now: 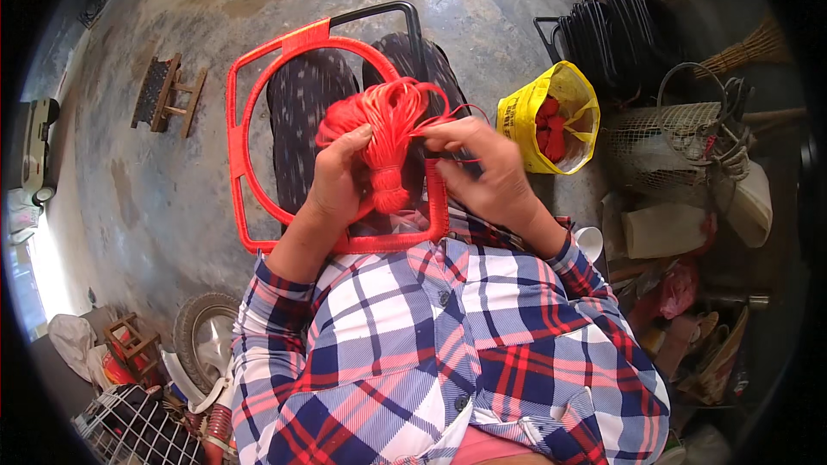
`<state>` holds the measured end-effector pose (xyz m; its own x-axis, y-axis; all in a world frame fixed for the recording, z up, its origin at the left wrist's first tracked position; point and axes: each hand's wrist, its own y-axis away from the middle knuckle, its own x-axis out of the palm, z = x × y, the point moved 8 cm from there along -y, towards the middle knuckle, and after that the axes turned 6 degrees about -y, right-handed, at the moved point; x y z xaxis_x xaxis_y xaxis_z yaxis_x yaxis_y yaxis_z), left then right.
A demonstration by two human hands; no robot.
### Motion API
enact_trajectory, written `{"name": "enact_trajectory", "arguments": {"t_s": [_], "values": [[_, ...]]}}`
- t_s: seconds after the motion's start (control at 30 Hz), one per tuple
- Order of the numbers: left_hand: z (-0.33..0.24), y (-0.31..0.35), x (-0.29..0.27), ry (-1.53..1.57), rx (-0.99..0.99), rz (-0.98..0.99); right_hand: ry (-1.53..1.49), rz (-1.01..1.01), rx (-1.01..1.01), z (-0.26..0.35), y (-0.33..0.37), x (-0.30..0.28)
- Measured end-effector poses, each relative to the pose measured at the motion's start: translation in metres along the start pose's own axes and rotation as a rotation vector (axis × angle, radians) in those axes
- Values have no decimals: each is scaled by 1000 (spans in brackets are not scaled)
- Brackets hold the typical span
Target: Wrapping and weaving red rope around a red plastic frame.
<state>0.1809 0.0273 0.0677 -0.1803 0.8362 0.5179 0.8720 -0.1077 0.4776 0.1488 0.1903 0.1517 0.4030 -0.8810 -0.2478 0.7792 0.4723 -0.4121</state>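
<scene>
My left hand (338, 179) is closed on a bundle of red cord (385, 139), its looped strands fanning out at the top and a tied knob hanging below. To its right, my right hand (485, 168) pinches a few loose strands drawn from the bundle. Across my lap lies a square frame (235, 125) with a ring inside it. Most of the frame and ring is wrapped in red cord. A bare black stretch of tube (379, 9) shows at its far right corner. My hands and the bundle hide part of the frame's near right side.
A yellow bag (519, 116) with red bundles inside stands on the floor to the right. Beyond it are stacked black frames (616, 30), a wire mesh basket (659, 142) and a straw broom (749, 47). A small wooden stool (172, 95) lies at the left.
</scene>
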Motion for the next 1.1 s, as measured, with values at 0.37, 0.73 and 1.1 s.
{"name": "enact_trajectory", "arguments": {"t_s": [0.37,0.73,1.1], "values": [[-10,9,-1,102,184,194,-445,363,887,-80,36,18],[-30,20,26,-685,542,312,60,483,273,-44,20,32],[-20,1,-4,-241,301,121,-340,91,546,-52,29,-37]]}}
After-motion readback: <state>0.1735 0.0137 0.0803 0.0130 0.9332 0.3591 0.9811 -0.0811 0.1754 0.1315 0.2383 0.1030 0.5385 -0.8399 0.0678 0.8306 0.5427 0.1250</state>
